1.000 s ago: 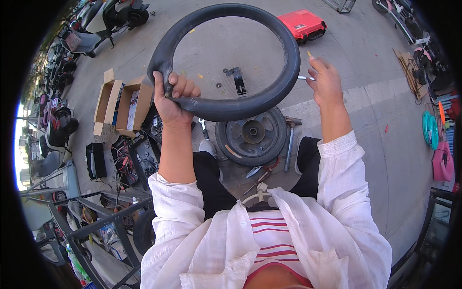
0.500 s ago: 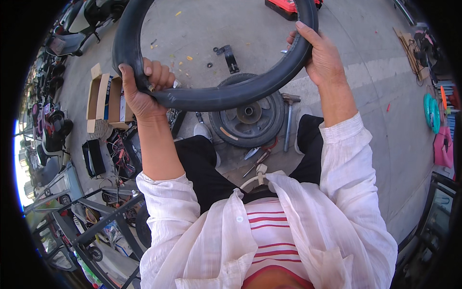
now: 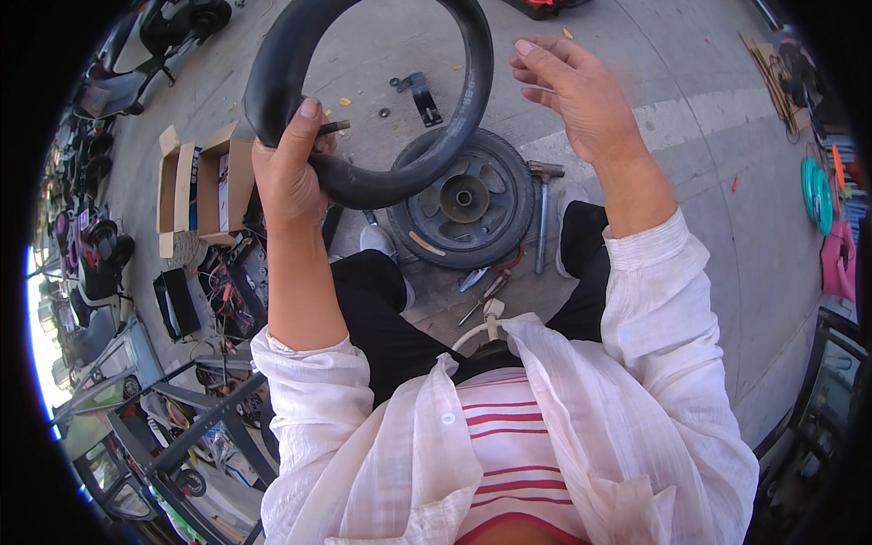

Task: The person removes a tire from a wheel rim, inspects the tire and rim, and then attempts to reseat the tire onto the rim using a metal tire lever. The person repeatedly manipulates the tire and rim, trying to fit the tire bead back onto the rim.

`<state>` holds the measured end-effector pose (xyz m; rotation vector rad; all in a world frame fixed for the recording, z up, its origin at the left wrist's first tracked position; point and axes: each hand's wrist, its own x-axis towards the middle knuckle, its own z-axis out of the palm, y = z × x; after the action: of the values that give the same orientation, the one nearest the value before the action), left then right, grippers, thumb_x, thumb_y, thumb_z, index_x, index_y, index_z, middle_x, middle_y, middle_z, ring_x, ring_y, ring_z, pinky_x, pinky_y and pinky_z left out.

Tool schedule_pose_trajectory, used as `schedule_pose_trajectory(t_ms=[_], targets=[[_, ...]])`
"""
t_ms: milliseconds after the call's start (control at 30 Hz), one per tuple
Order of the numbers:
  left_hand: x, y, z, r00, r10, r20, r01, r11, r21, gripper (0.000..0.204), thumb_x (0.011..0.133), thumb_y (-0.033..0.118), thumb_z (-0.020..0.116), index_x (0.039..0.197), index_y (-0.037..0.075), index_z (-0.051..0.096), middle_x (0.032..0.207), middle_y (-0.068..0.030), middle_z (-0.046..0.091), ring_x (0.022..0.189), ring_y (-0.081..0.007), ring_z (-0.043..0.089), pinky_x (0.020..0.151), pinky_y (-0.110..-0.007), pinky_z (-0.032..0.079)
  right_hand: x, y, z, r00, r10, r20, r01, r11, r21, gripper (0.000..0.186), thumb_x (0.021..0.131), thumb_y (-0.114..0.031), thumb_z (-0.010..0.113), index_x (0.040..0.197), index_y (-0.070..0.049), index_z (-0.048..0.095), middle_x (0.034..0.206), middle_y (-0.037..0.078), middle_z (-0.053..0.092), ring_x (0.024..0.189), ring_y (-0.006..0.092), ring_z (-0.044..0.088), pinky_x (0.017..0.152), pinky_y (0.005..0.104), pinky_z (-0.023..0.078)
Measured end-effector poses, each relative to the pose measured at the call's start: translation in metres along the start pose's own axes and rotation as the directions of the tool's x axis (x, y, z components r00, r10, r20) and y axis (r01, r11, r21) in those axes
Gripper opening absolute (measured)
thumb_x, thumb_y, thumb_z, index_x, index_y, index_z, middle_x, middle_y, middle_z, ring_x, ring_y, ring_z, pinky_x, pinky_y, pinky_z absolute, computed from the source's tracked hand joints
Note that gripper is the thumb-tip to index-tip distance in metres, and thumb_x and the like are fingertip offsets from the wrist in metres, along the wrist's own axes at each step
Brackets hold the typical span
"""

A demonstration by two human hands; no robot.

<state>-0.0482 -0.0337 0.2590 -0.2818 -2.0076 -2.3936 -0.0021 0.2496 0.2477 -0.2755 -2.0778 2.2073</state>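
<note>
The black inner tube (image 3: 381,186) hangs in the upper middle of the frame, its lower arc covering part of the tyred wheel (image 3: 464,198) behind it. The left hand (image 3: 292,168), left of centre, grips the tube beside the valve stem (image 3: 334,127), thumb up, stem pointing right. The right hand (image 3: 586,100), at upper right, is apart from the tube, fingers loosely spread, apparently holding nothing. Good handling, I judge, means keeping the left grip firm but not pinching, so the stem does not get bent or strained; letting the right hand support the far side would steady the ring. The rubber looks soft, so it is best kept off the hammer (image 3: 542,218) and the black bracket (image 3: 422,98).
</note>
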Motion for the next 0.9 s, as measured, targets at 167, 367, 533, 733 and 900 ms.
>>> schedule_pose_trajectory(t_ms=[167, 367, 533, 733, 900], targets=[[-0.021, -0.012, 0.039, 0.973, -0.122, 0.195, 0.080, 0.975, 0.208, 0.032, 0.088, 0.021, 0.075, 0.110, 0.001, 0.062, 0.096, -0.0032, 0.065, 0.090, -0.0114, 0.059, 0.081, -0.025, 0.046, -0.026, -0.001, 0.040, 0.920, 0.119, 0.373, -0.169, 0.980, 0.105, 0.050, 0.092, -0.039, 0.068, 0.123, 0.000, 0.061, 0.106, 0.009, 0.066, 0.101, 0.0171, 0.061, 0.089, 0.0303, 0.049], [-0.036, -0.028, 0.053, 0.814, -0.296, 0.500, 0.121, 0.928, 0.353, 0.054, 0.088, 0.016, 0.074, 0.133, -0.001, 0.050, 0.117, -0.0079, 0.064, 0.109, -0.0153, 0.057, 0.095, -0.033, 0.045, -0.035, 0.024, 0.051, 0.909, 0.167, 0.382, -0.301, 0.896, 0.325, 0.032, 0.088, -0.024, 0.073, 0.110, -0.001, 0.067, 0.101, 0.006, 0.067, 0.093, 0.0153, 0.062, 0.082, 0.0291, 0.050], [-0.009, -0.031, 0.038, 0.806, -0.309, 0.505, 0.178, 0.940, 0.292, 0.052, 0.093, 0.027, 0.066, 0.136, 0.000, 0.053, 0.119, -0.0103, 0.065, 0.108, -0.0173, 0.058, 0.091, -0.030, 0.045, -0.026, 0.003, 0.017, 0.989, 0.114, 0.090, -0.143, 0.881, 0.451, 0.021, 0.087, -0.012, 0.069, 0.105, -0.003, 0.067, 0.095, 0.003, 0.067, 0.088, 0.0136, 0.063, 0.077, 0.0301, 0.053], [0.031, -0.121, -0.025, 0.838, -0.546, -0.001, 0.449, 0.689, 0.569, 0.054, 0.093, 0.038, 0.065, 0.130, -0.001, 0.056, 0.111, -0.0087, 0.066, 0.096, -0.0161, 0.059, 0.084, -0.029, 0.047, -0.004, -0.004, -0.058, 0.896, 0.212, -0.389, 0.085, 0.780, 0.620, 0.035, 0.084, -0.006, 0.074, 0.114, 0.002, 0.058, 0.105, 0.012, 0.065, 0.097, 0.0261, 0.065, 0.095, 0.0427, 0.051], [-0.011, -0.249, -0.122, 0.537, -0.784, -0.311, 0.841, 0.468, 0.272, 0.066, 0.088, 0.042, 0.070, 0.133, -0.001, 0.050, 0.130, -0.0165, 0.055, 0.115, -0.0298, 0.054, 0.096, -0.045, 0.044, -0.006, 0.000, -0.099, 0.849, 0.216, -0.482, 0.141, 0.787, 0.601, 0.037, 0.084, -0.005, 0.073, 0.114, 0.004, 0.053, 0.107, 0.015, 0.062, 0.102, 0.0313, 0.064, 0.096, 0.0447, 0.052]])
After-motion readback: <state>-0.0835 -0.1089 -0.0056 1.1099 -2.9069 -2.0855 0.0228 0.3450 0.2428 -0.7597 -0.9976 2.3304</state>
